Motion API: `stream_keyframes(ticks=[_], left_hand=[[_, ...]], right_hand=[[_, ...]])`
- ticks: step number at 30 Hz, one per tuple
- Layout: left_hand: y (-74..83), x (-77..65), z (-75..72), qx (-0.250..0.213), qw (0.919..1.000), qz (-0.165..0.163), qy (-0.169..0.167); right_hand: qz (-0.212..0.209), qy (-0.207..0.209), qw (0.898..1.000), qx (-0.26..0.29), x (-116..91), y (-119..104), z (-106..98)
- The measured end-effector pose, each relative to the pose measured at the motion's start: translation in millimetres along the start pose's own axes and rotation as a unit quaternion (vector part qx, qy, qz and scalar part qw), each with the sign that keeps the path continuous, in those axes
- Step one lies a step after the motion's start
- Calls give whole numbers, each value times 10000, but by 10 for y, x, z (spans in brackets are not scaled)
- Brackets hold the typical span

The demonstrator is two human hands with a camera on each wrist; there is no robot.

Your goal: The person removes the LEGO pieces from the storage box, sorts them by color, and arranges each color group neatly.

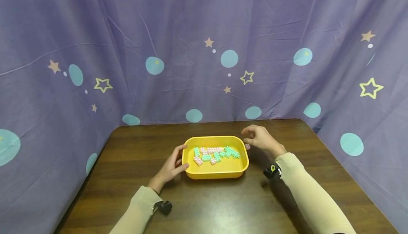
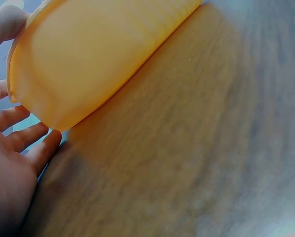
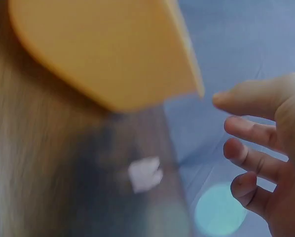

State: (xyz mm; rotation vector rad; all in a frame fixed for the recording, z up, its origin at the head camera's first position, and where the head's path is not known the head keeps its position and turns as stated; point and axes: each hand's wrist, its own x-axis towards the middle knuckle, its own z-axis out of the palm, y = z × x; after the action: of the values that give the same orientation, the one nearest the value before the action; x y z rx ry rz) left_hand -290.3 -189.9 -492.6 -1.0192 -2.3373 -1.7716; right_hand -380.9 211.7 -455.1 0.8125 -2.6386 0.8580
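Two o'clock off yellow tray (image 1: 216,175) | right hand (image 1: 262,138) unclosed near pink brick (image 1: 248,146) | left hand (image 1: 170,166) clasps nine-o'clock end | likely reach; pinch needed

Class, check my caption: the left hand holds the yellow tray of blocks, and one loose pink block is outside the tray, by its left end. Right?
Not quite: the head view shows the loose pink block by the right end of the yellow tray, near the right hand. The left hand does hold the tray.
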Motion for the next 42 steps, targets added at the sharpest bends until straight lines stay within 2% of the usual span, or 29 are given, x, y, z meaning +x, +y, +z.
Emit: stream_keyframes(ticks=[4,9,16,24,29,33,42], left_hand=[[-13,-7,-2,2,10000,-9,7],[-27,-13,-4,54,10000,-37,27],[-22,-14,-8,66,9999,-100,16],[3,-5,-34,131,9996,-229,59],[-2,0,-28,79,9998,-168,22],[-9,-6,-19,73,9999,-134,27],[-10,16,-19,67,9999,-114,22]], right_hand=[[-369,-29,9992,138,80,-279,29],[-847,-384,9953,273,170,-579,186],[-1069,-801,9902,406,249,-843,383],[-1108,-1057,9881,153,322,-968,579],[-1109,-1376,9842,-68,312,-1002,681],[-1027,-1617,9814,-123,284,-1004,733],[-1016,-1763,9781,-440,243,-1004,787]])
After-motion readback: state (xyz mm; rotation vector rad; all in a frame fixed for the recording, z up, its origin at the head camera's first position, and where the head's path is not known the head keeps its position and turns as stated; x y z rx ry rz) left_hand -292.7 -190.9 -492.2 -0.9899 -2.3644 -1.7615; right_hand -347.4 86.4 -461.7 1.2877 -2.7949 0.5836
